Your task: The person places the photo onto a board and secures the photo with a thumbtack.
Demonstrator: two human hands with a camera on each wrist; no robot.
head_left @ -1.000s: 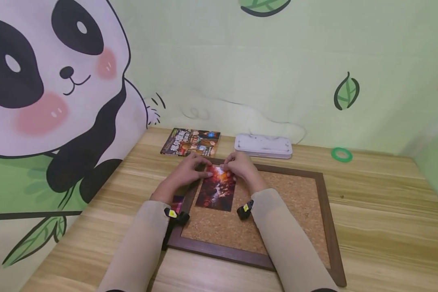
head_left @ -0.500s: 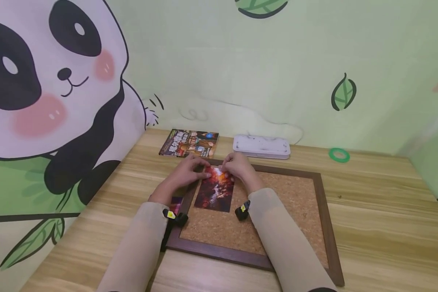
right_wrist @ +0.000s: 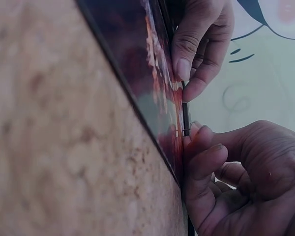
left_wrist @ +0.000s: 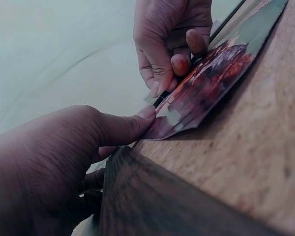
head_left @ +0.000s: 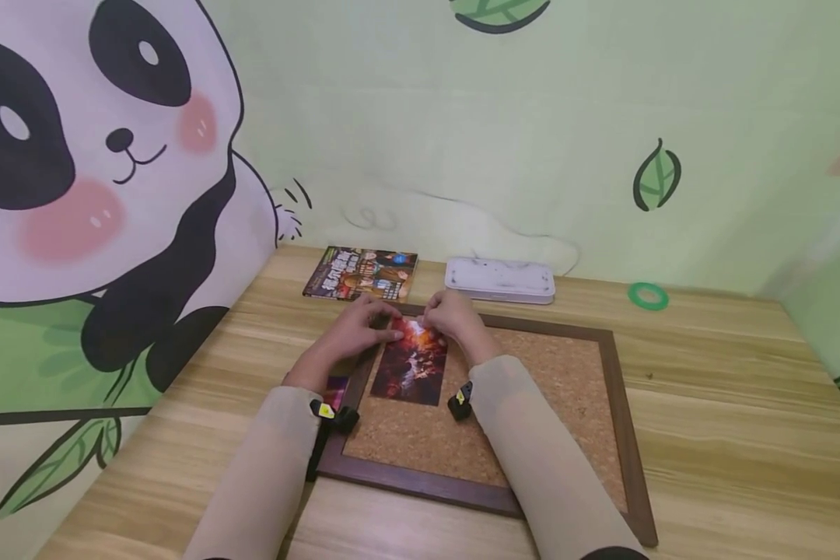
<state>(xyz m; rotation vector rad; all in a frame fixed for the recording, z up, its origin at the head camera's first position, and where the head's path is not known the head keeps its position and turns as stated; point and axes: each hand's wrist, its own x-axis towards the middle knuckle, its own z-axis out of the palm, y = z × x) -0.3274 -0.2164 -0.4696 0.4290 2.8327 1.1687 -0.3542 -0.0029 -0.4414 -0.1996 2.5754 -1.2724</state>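
Note:
A glossy picture card (head_left: 410, 362) with a red and orange scene lies on the cork board (head_left: 553, 404), near its upper left corner. My left hand (head_left: 355, 333) holds the card's upper left corner, its thumb on the face and its fingers curled at the dark wooden frame. Just right of it, my right hand (head_left: 455, 319) pinches something small and clear at the card's top edge. It looks like a pin, but the fingertips mostly hide it. In the left wrist view, the right hand (left_wrist: 174, 42) bends over the card (left_wrist: 206, 83), whose near edge lifts slightly.
Behind the board lie a colourful book (head_left: 360, 272) and a white tin case (head_left: 500, 280). A green tape ring (head_left: 648, 295) rests farther right. Part of a purple picture (head_left: 336, 389) shows under the left wrist. A painted wall stands close behind the table.
The view has shifted slightly. Both hands stay at the card's top edge, with the right fingers closing in a little; the card keeps its place on the board.

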